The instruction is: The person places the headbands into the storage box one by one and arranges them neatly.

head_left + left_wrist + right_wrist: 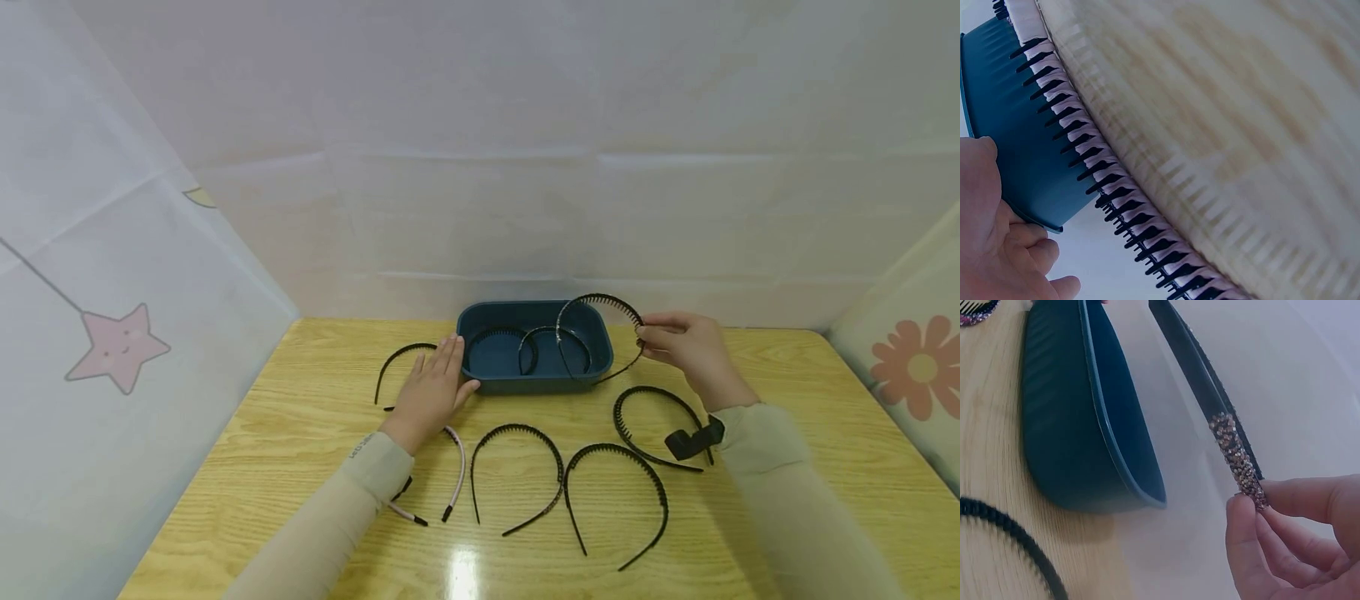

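Note:
My right hand (693, 354) pinches a black toothed headband (600, 297) by its side, between thumb and fingers. It is held upright over the right end of a dark blue bin (495, 386). Sparkly stones cover the pinched part of this headband (1235, 450) in the right wrist view. Two dark headbands lie inside the bin, one left (501, 330) and one right (551, 328). At the bin's left end rests my left hand (431, 392), its fingers straight along the wall and the thumb at the front corner.
In front of the bin lie a pink headband (459, 458), partly hidden by my left arm, and two black headbands (517, 427). Another black headband (652, 389) lies below my right hand. One more (401, 348) is left of the bin. A pale cloth wall (465, 208) stands behind the table.

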The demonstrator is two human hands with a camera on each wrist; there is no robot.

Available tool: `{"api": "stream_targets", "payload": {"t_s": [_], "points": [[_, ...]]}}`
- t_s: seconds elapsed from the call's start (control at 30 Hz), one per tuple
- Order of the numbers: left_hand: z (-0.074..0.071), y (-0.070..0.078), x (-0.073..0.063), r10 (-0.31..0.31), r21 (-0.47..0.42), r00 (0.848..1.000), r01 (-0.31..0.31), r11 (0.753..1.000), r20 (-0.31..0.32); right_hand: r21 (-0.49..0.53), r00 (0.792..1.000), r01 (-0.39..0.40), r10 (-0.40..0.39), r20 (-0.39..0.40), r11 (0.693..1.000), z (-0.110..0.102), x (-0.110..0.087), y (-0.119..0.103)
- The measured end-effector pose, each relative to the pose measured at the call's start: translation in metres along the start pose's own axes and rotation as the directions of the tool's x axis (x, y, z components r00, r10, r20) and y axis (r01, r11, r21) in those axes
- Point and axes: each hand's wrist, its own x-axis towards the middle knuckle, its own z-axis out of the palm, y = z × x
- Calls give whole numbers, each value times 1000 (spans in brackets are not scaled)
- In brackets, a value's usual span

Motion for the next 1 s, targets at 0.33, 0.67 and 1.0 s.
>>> {"api": "stream_targets", "payload": {"t_s": [0.33,0.67,1.0], "points": [[-1,1,-1,8,2,1000,-8,1000,-8,58,999,32,-30,-30,998,33,16,-1],[0,0,0,6,17,1000,-6,1000,-8,11,999,0,1,-50,1000,54,30,6],[-1,0,0,11,21,1000,-11,1000,-11,-81,995,-9,1,-104,997,64,44,15]]}}
